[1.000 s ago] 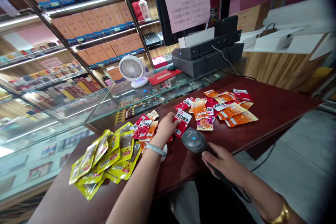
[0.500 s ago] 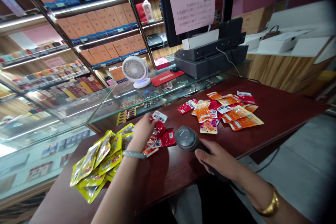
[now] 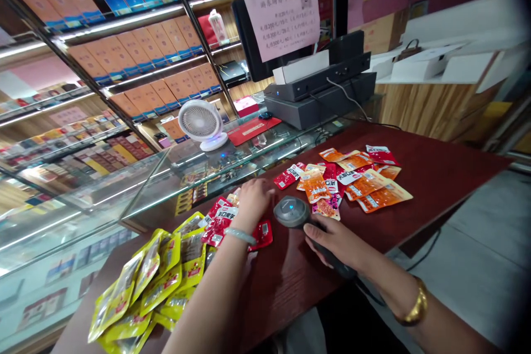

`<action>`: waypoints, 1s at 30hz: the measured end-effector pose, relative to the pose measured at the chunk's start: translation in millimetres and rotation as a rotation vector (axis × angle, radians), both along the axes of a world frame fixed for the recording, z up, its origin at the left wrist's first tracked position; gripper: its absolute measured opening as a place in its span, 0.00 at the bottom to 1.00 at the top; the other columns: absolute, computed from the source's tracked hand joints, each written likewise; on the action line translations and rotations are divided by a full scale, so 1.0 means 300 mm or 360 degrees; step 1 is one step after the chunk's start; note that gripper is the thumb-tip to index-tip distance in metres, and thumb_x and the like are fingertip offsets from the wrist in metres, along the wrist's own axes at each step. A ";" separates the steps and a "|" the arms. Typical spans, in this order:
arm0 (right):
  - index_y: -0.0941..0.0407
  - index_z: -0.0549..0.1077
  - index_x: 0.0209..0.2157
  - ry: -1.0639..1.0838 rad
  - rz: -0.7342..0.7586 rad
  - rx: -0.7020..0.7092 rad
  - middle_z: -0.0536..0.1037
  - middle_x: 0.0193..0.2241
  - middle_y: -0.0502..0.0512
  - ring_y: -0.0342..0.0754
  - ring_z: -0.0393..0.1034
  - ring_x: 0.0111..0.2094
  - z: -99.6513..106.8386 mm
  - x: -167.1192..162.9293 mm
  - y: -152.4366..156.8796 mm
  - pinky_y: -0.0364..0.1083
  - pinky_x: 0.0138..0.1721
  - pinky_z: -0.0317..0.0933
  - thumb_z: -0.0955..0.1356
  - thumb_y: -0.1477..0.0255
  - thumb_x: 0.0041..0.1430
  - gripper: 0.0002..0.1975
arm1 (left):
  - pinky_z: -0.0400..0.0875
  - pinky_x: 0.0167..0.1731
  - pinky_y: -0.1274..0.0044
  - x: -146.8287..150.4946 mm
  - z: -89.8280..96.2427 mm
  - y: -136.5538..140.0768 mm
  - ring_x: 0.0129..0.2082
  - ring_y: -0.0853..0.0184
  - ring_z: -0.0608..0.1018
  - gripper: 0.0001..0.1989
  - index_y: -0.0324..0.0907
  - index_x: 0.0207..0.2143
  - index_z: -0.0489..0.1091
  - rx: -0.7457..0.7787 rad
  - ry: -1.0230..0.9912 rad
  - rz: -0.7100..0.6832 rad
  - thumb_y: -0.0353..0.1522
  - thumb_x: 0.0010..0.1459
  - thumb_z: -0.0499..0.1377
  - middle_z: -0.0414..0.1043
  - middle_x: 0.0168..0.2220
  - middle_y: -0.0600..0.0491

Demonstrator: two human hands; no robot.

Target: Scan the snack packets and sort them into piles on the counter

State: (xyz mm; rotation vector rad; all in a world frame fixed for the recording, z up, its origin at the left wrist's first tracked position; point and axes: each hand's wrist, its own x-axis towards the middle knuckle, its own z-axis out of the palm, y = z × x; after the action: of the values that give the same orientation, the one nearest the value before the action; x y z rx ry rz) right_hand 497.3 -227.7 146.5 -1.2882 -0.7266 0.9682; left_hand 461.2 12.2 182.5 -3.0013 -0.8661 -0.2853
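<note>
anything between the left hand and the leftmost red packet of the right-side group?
Nothing visible: only a strip of tabletop shows between the left hand and that red packet. The scanner in the right hand is close, but on the wearer's side of that gap.

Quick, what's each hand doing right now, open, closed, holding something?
Left hand: looks loosely open, nothing visible in it.
Right hand: closed, holding the barcode scanner.
</note>
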 end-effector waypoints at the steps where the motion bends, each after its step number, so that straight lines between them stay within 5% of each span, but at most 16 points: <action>1: 0.54 0.63 0.32 0.0019 -0.0025 -0.0015 0.67 0.21 0.41 0.36 0.60 0.14 -0.003 0.006 -0.006 0.36 0.14 0.53 0.67 0.46 0.59 0.24 | 0.64 0.55 0.67 0.058 -0.015 -0.013 0.56 0.54 0.72 0.21 0.46 0.54 0.71 -0.0030 0.0016 -0.0062 0.43 0.61 0.56 0.72 0.56 0.44; 6: 0.55 0.66 0.36 0.0154 -0.0147 -0.0086 0.68 0.21 0.42 0.35 0.60 0.14 -0.030 0.042 -0.035 0.36 0.14 0.52 0.68 0.46 0.57 0.25 | 0.65 0.53 0.61 0.286 -0.076 -0.007 0.56 0.49 0.71 0.24 0.41 0.52 0.72 -0.0098 0.0140 -0.0053 0.47 0.61 0.54 0.72 0.55 0.38; 11: 0.54 0.66 0.38 0.0197 -0.0214 -0.0116 0.68 0.21 0.41 0.36 0.60 0.14 -0.048 0.067 -0.061 0.37 0.14 0.53 0.69 0.46 0.57 0.25 | 0.64 0.54 0.60 0.362 -0.081 0.040 0.59 0.44 0.69 0.35 0.37 0.51 0.71 -0.0218 0.0255 0.0044 0.51 0.48 0.66 0.69 0.56 0.33; 21: 0.54 0.66 0.35 0.0199 -0.0227 -0.0039 0.69 0.21 0.42 0.36 0.60 0.14 -0.034 0.025 -0.063 0.38 0.16 0.55 0.69 0.45 0.55 0.26 | 0.70 0.38 0.76 0.162 -0.071 0.013 0.40 0.63 0.80 0.18 0.38 0.47 0.66 -0.1045 -0.0356 -0.0040 0.41 0.60 0.60 0.78 0.45 0.42; 27: 0.54 0.64 0.33 0.0107 -0.0168 0.0044 0.67 0.21 0.41 0.37 0.60 0.15 -0.006 -0.032 -0.033 0.38 0.15 0.54 0.67 0.46 0.58 0.24 | 0.70 0.37 0.76 0.043 -0.086 -0.011 0.40 0.64 0.79 0.07 0.41 0.41 0.66 -0.0940 -0.0433 -0.0010 0.33 0.62 0.57 0.78 0.43 0.45; 30: 0.54 0.64 0.33 0.0068 -0.0134 0.0039 0.66 0.20 0.41 0.37 0.59 0.14 -0.009 -0.058 -0.026 0.38 0.15 0.54 0.67 0.46 0.59 0.24 | 0.69 0.39 0.75 -0.007 -0.054 -0.016 0.41 0.62 0.79 0.12 0.41 0.44 0.65 -0.0860 -0.0409 0.0026 0.38 0.62 0.58 0.77 0.44 0.45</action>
State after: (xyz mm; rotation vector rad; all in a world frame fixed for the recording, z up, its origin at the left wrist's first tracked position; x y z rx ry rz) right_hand 480.0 -235.6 143.9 -1.2629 -0.6444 0.9136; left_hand 459.2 7.4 166.3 -3.5019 -1.1511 -0.5230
